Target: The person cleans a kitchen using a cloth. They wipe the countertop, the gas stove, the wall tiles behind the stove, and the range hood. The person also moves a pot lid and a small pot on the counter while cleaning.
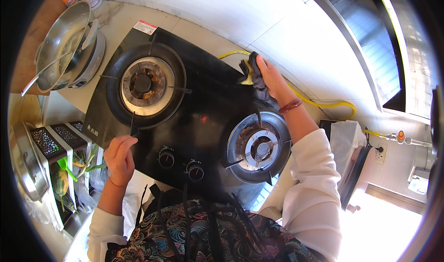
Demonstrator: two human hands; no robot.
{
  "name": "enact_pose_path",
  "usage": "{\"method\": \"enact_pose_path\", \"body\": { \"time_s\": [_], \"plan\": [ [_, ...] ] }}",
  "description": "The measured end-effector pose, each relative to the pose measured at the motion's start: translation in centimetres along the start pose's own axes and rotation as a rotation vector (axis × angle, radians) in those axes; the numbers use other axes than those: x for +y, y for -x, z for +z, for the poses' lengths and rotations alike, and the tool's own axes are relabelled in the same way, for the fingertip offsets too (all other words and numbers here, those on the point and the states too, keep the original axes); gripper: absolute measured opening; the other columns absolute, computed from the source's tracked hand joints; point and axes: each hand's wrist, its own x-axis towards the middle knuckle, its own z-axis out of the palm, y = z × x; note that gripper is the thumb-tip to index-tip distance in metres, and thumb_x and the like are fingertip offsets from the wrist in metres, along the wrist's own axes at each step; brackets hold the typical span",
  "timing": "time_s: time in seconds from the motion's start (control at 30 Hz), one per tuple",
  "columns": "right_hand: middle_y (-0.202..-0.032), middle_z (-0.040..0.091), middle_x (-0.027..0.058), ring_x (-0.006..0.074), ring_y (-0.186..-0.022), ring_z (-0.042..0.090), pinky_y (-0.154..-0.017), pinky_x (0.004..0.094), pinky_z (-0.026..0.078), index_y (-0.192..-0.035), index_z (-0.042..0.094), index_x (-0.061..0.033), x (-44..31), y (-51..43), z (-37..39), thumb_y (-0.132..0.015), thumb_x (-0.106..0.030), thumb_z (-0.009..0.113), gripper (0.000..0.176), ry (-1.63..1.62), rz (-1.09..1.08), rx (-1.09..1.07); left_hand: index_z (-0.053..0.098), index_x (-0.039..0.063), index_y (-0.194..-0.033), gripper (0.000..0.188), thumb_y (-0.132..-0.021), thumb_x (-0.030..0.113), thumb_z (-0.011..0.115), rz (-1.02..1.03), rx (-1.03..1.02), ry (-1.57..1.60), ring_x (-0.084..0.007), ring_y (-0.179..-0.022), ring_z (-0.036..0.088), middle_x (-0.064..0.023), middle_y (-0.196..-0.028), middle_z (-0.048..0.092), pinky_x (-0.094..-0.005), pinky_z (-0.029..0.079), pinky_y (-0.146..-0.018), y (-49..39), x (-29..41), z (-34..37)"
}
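Observation:
My right hand (272, 76) grips a dark crumpled cloth (258, 76) with some yellow in it, at the rear edge of a black glass gas cooktop (201, 88). A red-brown bangle circles that wrist. My left hand (119, 156) is at the front of the left burner (144, 83), its fingers closed on a dark prong of the round pan support (133, 125). The right burner (260, 147), with its own metal support, lies below my right forearm. Two control knobs (167, 159) sit at the cooktop's front.
At the left, a steel pan (64, 46) with a ladle rests on an appliance. Below it are a steel lid (29, 164) and a rack (55, 140) holding vegetables. A yellow gas hose (322, 105) runs behind the cooktop along the wall to a valve (400, 137).

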Motion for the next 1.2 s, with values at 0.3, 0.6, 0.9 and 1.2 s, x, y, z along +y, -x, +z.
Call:
{"method": "enact_pose_path", "body": {
  "time_s": [0.3,0.6,0.9,1.2],
  "plan": [
    [-0.115,0.058,0.0168,0.0366,-0.106,0.053,-0.087,0.0431,0.045,-0.116,0.063,-0.0083,6.2,2.0,-4.9,-0.090,-0.033,0.064,0.036,1.180,-0.525,0.393,0.065,0.002,-0.093,0.027,-0.072,-0.012,0.057,-0.036,-0.044,-0.023,-0.0312,-0.077,0.065,-0.0135,-0.090,0.064,-0.0357,0.052,-0.066,0.5,-0.6,0.6],
    [-0.142,0.038,0.0167,0.0380,-0.124,0.041,-0.107,0.0446,0.035,-0.146,0.036,-0.0103,3.6,5.5,-7.0,-0.080,-0.025,0.074,0.078,1.242,-0.580,-0.190,0.065,0.002,-0.092,0.026,-0.072,-0.011,0.056,-0.049,-0.082,-0.017,-0.0318,-0.076,0.065,-0.0136,-0.090,0.064,-0.0357,0.052,-0.065,0.6,-1.9,1.3],
    [-0.137,0.042,0.0213,0.0411,-0.126,0.041,-0.108,0.0454,0.034,-0.143,0.035,-0.0026,3.3,0.3,-1.5,-0.079,-0.029,0.076,0.081,1.056,-0.557,-0.254,0.065,0.000,-0.087,0.021,-0.070,-0.009,0.057,0.016,0.021,-0.028,-0.0274,-0.066,0.061,-0.0134,-0.083,0.063,-0.0329,0.047,-0.056,3.0,-4.8,0.2],
    [-0.133,0.042,0.0228,0.0441,-0.120,0.044,-0.103,0.0479,0.038,-0.144,0.035,-0.0063,-0.4,-8.3,12.6,-0.082,-0.035,0.073,0.078,0.996,-0.777,-0.201,0.065,0.003,-0.086,0.022,-0.069,-0.008,0.057,-0.039,0.029,-0.026,-0.0257,-0.065,0.060,-0.0106,-0.081,0.064,-0.0321,0.045,-0.054,4.5,-7.6,-0.6]
  ]
}}
